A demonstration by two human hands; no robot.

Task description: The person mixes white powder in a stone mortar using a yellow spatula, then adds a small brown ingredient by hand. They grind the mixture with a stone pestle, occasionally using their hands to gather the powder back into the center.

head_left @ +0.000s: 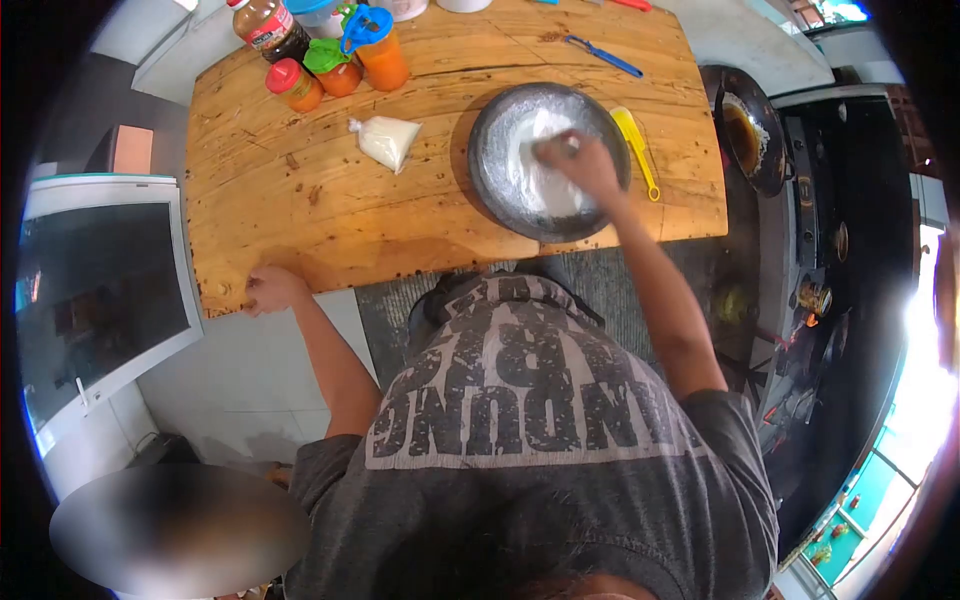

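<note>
A round dark grey stone-like bowl (489,185) stands near the table's front edge, with white powder (545,195) spread over its inside. My right hand (580,163) reaches into it from the right. Its fingers are bent together at the powder, and what they hold, if anything, is hidden. At the table's front left corner, my left hand (275,290) rests on the edge with fingers loosely bent and apart, holding nothing. A tied clear bag of pale granules (388,142) lies left of the bowl. Beside the bowl's right rim is a yellow plastic spoon (636,150).
On the wooden table (300,210), a dark sauce bottle (270,30) and lidded orange containers (383,60) stand at the back left. A blue-handled tool (605,56) lies at the back. A wok (748,130) sits to the right; another person (180,530) is at lower left.
</note>
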